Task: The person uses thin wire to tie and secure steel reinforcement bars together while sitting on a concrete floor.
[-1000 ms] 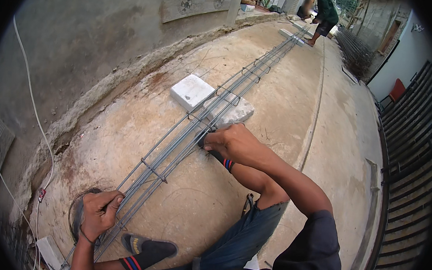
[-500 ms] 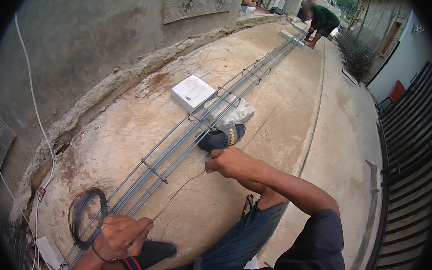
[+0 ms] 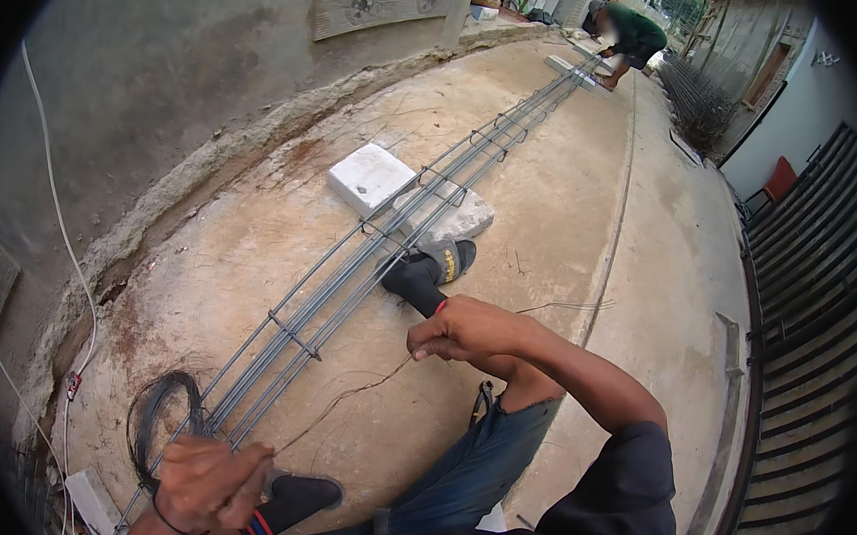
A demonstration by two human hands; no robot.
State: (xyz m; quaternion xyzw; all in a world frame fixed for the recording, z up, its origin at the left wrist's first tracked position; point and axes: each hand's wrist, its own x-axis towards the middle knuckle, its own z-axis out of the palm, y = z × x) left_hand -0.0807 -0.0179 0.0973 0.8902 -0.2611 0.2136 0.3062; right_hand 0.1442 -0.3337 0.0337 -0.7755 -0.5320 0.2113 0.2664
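A long rebar cage [image 3: 285, 333] of grey rods and square stirrups runs from the lower left toward the far end, crossing white blocks [image 3: 370, 176]. Thin tie wire [image 3: 340, 400] stretches between my hands. My left hand [image 3: 215, 481] grips one end at the lower left, fingers closed, beside a dark wire coil [image 3: 145, 417] at the cage. My right hand [image 3: 444, 330] is closed on the wire right of the cage, with loose ends sticking out to the right. My sandalled foot [image 3: 413, 281] rests beside the cage, below the blocks.
A co-worker [image 3: 629, 33] in green bends over the cage's far end. A concrete wall [image 3: 184, 62] with white cables [image 3: 53, 172] runs along the left. Black railings [image 3: 804, 363], a red chair [image 3: 775, 182] and stacked rebar [image 3: 688, 102] line the right.
My right hand has drawn back from beside the cage and my left hand moved down and right, stretching the wire between them. The co-worker has bent lower over the cage.
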